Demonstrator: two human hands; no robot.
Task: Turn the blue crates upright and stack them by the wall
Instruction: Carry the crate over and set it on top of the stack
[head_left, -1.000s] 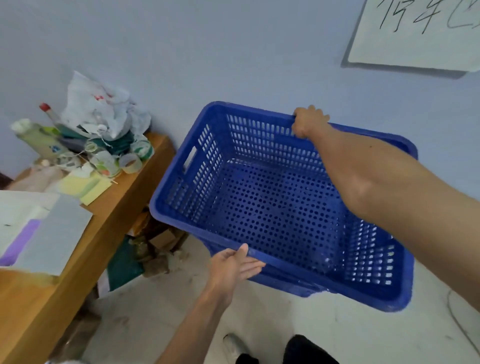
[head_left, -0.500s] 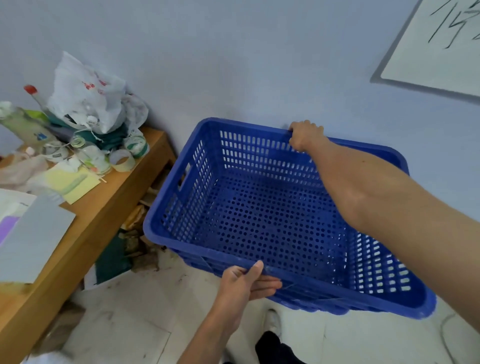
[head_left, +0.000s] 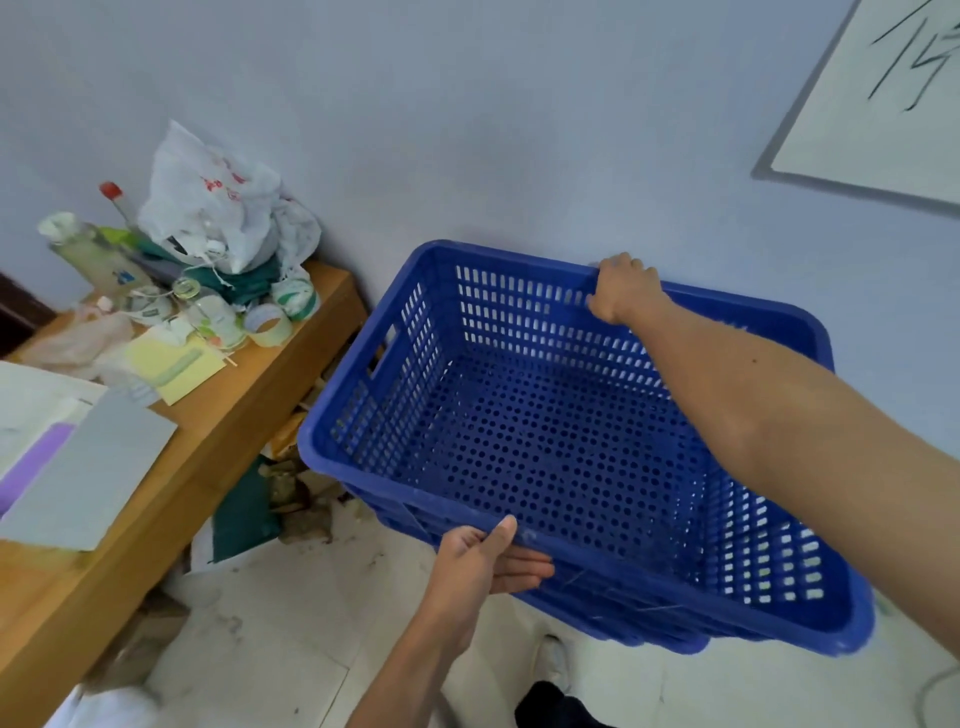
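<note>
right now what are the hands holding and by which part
The blue crate: the right hand grips its far rim, the left hand pinches its near rim.

I see 1 blue crate (head_left: 571, 441): a rectangular plastic one with a floor full of round holes, slotted walls, a thick rolled rim and a handle cut-out in its left end wall. It sits upright, mouth up, with its far long side just beside the wall (head_left: 519, 130). My left hand (head_left: 488, 561) grips the near rim, thumb on top, fingers underneath. My right hand (head_left: 621, 288) grips the far rim. Blue bands show below the near rim; I cannot tell whether they are a 2nd crate.
</note>
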